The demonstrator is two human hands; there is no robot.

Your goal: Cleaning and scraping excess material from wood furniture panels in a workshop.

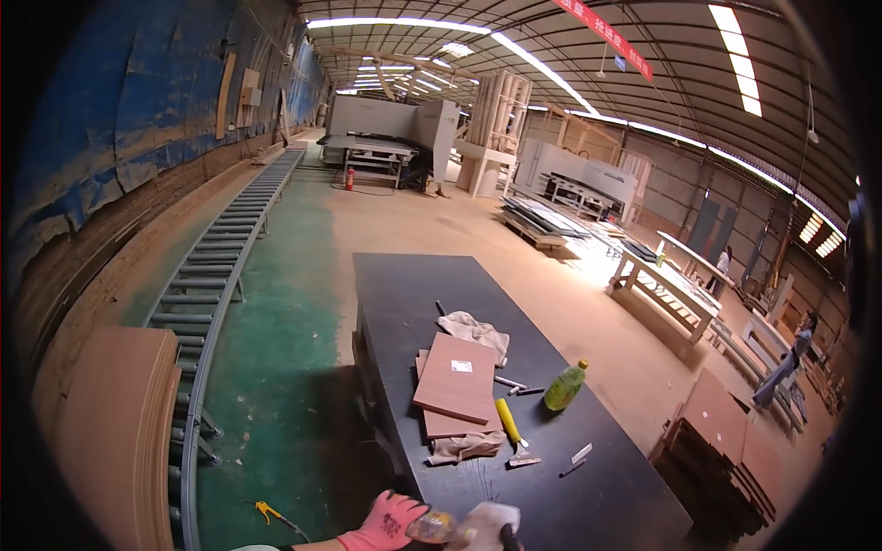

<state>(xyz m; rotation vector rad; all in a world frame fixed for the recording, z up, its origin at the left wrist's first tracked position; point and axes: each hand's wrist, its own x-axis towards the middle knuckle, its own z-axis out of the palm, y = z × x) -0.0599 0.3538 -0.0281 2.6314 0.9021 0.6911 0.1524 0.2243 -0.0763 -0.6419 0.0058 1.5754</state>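
Note:
My left hand (390, 521), in a pink glove with dark fingertips, is at the lower edge, closed round a clear plastic bottle (432, 527) tipped on its side. The bottle's right end meets a white cloth (487, 527). My right hand (511, 537) is mostly hidden behind that cloth; only dark glove fingers show, pressed on it. Beyond them on the dark table (441, 275) lie reddish-brown boards (459, 381) with a small white label, a scraper with a yellow handle (508, 421), and crumpled gloves or rags (467, 447).
A green drink bottle (566, 386) stands on the table near pens (519, 389). On the left run a roller conveyor (213, 275) and a board stack (115, 413). A yellow air gun (266, 511) hangs low left. More boards (712, 441) are stacked right; a person (792, 363) stands beyond.

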